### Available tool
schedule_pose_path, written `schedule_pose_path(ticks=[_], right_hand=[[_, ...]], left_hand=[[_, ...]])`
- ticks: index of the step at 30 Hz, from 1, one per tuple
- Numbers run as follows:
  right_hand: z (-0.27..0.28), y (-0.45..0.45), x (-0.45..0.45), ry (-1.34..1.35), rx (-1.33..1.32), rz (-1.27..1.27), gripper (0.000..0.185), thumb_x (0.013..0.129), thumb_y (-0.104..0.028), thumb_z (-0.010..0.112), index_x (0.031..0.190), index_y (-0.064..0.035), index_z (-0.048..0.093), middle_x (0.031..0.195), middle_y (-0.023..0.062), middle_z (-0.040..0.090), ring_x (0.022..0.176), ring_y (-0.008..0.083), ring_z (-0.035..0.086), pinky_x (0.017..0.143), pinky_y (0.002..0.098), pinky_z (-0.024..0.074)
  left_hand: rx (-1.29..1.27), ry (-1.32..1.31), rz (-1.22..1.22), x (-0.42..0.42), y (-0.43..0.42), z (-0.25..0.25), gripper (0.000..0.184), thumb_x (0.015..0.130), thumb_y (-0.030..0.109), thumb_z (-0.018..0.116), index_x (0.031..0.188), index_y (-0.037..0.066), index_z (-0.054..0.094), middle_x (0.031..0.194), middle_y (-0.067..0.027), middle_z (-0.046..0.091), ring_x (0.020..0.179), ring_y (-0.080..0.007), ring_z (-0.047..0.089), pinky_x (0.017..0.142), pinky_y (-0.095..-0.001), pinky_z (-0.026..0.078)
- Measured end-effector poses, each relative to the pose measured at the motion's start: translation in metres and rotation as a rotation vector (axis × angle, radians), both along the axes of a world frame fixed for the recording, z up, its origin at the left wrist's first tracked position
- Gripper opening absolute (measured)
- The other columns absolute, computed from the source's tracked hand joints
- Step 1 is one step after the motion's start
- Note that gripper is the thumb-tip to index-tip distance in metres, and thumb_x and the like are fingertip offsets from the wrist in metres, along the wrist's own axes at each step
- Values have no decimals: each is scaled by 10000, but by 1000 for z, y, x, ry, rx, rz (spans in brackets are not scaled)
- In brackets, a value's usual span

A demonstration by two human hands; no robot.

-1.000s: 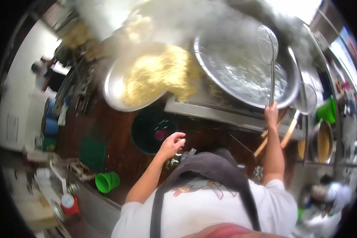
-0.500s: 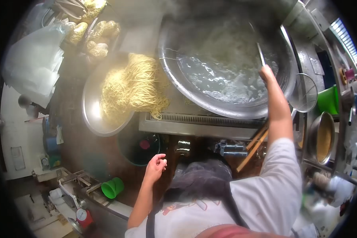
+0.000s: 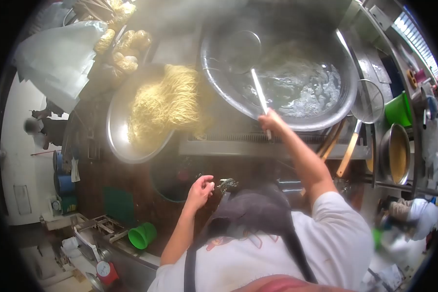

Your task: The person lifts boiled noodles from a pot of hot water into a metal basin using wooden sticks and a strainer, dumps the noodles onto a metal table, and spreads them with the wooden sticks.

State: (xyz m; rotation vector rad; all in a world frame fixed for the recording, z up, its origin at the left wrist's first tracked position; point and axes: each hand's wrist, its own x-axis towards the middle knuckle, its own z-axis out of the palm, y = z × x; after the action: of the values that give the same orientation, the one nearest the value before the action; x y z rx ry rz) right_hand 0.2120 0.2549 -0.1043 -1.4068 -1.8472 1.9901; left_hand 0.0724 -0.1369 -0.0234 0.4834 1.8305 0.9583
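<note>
My right hand (image 3: 273,121) is wrapped round the pale metal handle of a long-handled strainer (image 3: 260,90). Its round rim shows faintly through the steam inside a wide metal pot (image 3: 224,99), on the left side of the bubbling water (image 3: 304,92). Low in front of my waist hangs my left hand (image 3: 199,192), its fingers loosely bent and partly apart, with no object visible in it. To the left of the pot, yellow noodles (image 3: 168,100) are heaped in a steel bowl (image 3: 116,131) and spill over its right side.
A second strainer (image 3: 370,100) with a wooden handle rests at the pot's right. Beyond it are a green container (image 3: 398,109) and a metal bowl (image 3: 398,153). Bagged noodles (image 3: 126,48) lie at the back left. Other people (image 3: 418,216) stand at the right edge.
My right hand has moved left and toward me, bringing the strainer across to the pot's left side. Steam has drifted over the noodles. My left hand stays low in front of me.
</note>
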Motion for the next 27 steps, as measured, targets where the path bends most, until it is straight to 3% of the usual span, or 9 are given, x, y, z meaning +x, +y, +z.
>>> schedule_pose_path(ticks=[5, 7, 9, 12, 17, 19, 20, 24, 27], right_hand=[[54, -149, -16, 102, 55, -24, 325, 936, -153, 624, 1138, 42, 461, 694, 77, 548, 574, 177, 561, 436, 373, 468], [112, -193, -29, -47, 163, 129, 283, 939, -128, 572, 1139, 22, 440, 734, 217, 627, 658, 319, 678, 503, 484, 517], [62, -216, -47, 66, 632, 184, 266, 915, -106, 560, 1135, -2, 453, 786, 273, 647, 759, 443, 673, 641, 556, 528], [63, -208, -53, 27, 780, 221, 301, 889, -100, 571, 1160, -29, 463, 846, 297, 658, 842, 492, 645, 749, 577, 512], [78, -132, 0, 74, 829, -112, 393, 893, -144, 645, 1266, -62, 553, 961, 296, 684, 900, 474, 664, 747, 535, 544], [71, -63, 37, 6, 947, -183, 337, 977, -154, 549, 1294, -39, 543, 940, 298, 696, 891, 449, 688, 768, 518, 529], [101, -35, 55, -242, 763, -204, 348, 1007, -154, 494, 1325, -14, 500, 920, 297, 696, 886, 443, 693, 771, 528, 514], [86, 109, 133, -584, 1015, -360, 476, 976, -250, 575, 1312, 67, 460, 986, 302, 695, 956, 450, 685, 827, 521, 534], [55, 224, 180, -815, 881, -341, 379, 1005, -189, 410, 1283, 54, 490, 1146, 302, 669, 1107, 437, 653, 951, 498, 529]], left_hand=[[122, -36, -73, -11, -5, 4, 349, 958, 175, 637, 1253, -4, 588, 849, -20, 629, 705, -88, 575, 648, -244, 491], [133, -31, -134, -15, -6, 6, 343, 957, 171, 638, 1250, 1, 590, 856, -17, 627, 715, -86, 575, 655, -242, 490], [153, -12, -154, -14, -8, 10, 331, 957, 167, 639, 1246, 12, 596, 863, -21, 625, 734, -86, 579, 656, -245, 497], [156, 26, -165, -15, -9, 21, 327, 956, 165, 640, 1245, 17, 599, 863, -24, 626, 749, -87, 586, 659, -250, 506], [99, 28, -55, -21, -37, 13, 339, 950, 165, 649, 1247, 10, 599, 860, -31, 631, 753, -89, 599, 667, -253, 517], [60, 55, -20, -18, -44, 15, 339, 947, 160, 648, 1248, 9, 600, 826, -28, 634, 709, -93, 602, 648, -250, 513], [47, 59, -6, -17, -46, 11, 338, 947, 158, 647, 1247, 9, 600, 817, -27, 634, 696, -94, 601, 643, -249, 512], [11, 36, 23, -6, -41, 4, 336, 947, 147, 639, 1242, -7, 596, 799, -27, 639, 667, -90, 596, 633, -246, 508], [-22, 25, 47, 3, -21, 7, 335, 947, 146, 636, 1236, -18, 594, 799, -30, 638, 665, -88, 593, 634, -245, 508]])
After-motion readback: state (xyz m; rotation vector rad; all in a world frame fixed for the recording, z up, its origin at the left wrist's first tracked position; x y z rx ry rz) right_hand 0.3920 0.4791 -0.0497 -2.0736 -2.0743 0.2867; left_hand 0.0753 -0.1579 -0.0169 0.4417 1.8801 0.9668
